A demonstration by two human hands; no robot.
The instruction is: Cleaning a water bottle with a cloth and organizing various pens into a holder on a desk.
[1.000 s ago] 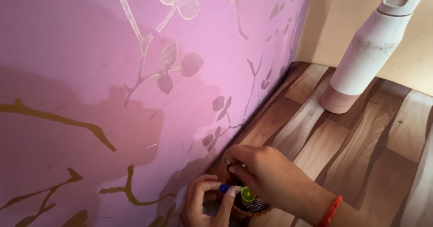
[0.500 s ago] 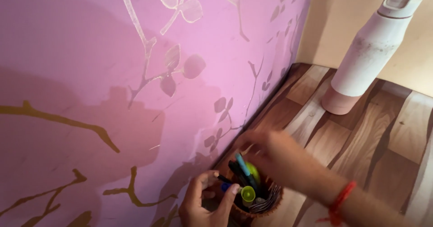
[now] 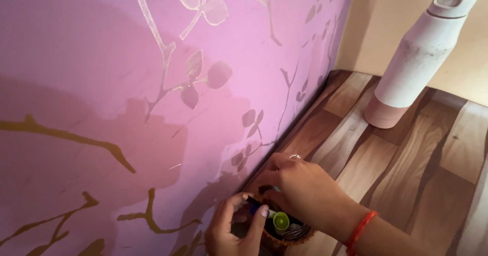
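A small brown pen holder (image 3: 300, 235) stands on the wooden top against the pink wall, at the bottom of the head view. It holds several pens and markers, one with a lime green cap (image 3: 280, 220). My left hand (image 3: 234, 228) grips the holder's near rim, thumb by a blue pen tip. My right hand (image 3: 300, 187), with a red thread on the wrist, reaches down over the holder, fingers closed on the pens inside. What exactly the fingers pinch is hidden.
A tall white bottle (image 3: 419, 57) with a pink base stands upright at the back right corner. The pink wall (image 3: 152, 83) with leaf and branch patterns rises on the left. The wood-pattern surface (image 3: 406, 174) stretches to the right.
My right hand, raised and blurred above the holder half a second ago, has come back down onto the pens. My left hand has stayed on the holder.
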